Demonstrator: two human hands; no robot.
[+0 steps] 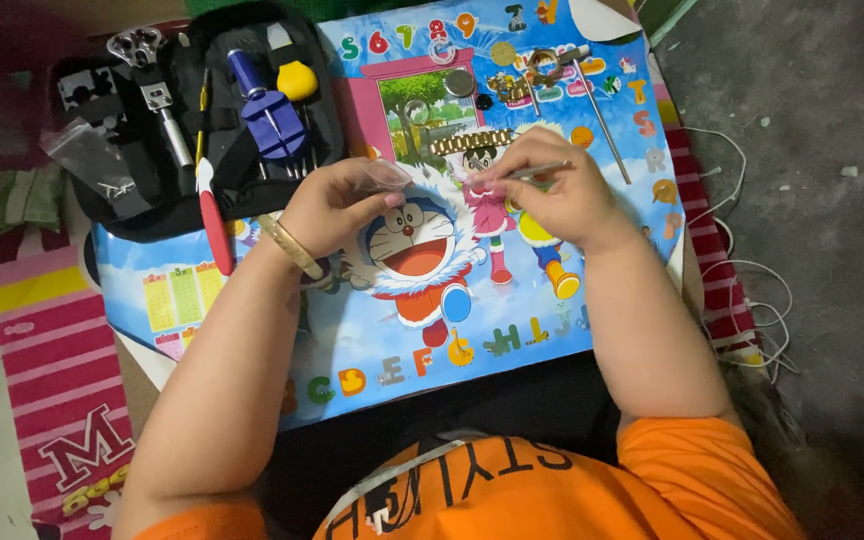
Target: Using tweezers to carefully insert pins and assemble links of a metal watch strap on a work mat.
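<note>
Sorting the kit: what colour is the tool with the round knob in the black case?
Blue, the tool in the open black case; the head view shows it.

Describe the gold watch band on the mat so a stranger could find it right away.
Start at the colourful cartoon mat on the floor, then go just above the right hand. The gold watch band lies flat there as a short straight strip of links. Unlike the tangled gold parts higher up, it lies alone and stretched out.

Blue cartoon-printed mat (pixel 512 330), black tool case (pixel 142 200), pink-and-red striped rug (pixel 52 350), orange shirt (pixel 572 490)
</note>
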